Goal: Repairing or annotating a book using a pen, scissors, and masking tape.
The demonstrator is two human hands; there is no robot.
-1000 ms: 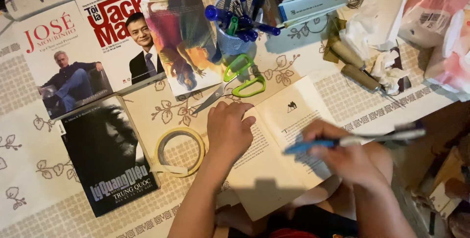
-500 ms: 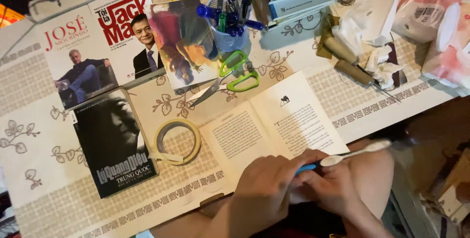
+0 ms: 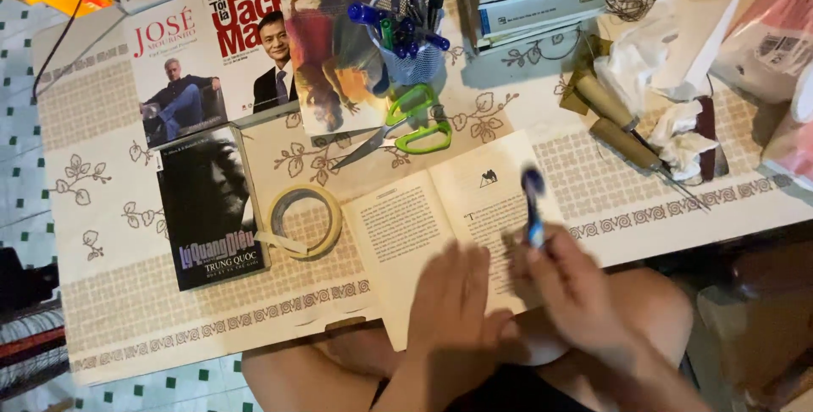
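Observation:
An open paperback book (image 3: 440,213) lies at the near edge of a low table covered with a leaf-patterned cloth (image 3: 110,209). My left hand (image 3: 453,298) rests flat on the book's lower pages with its fingers apart. My right hand (image 3: 572,281) is beside it, closed around a blue pen (image 3: 533,209) that points up and away over the right-hand page; the pen is blurred by motion. My bare knees show under both hands.
A tape roll (image 3: 305,221) and green-handled scissors (image 3: 406,124) lie left of and behind the book. Several closed books (image 3: 212,200) lie at left, a mesh cup of blue pens (image 3: 411,35) at the back, and wooden-handled tools (image 3: 622,137), crumpled tissue and plastic bags at right.
My left hand has slid off the left page down to the book's near edge. The pen has swung from lying sideways to pointing upright. The camera has shifted, so the table sits further right.

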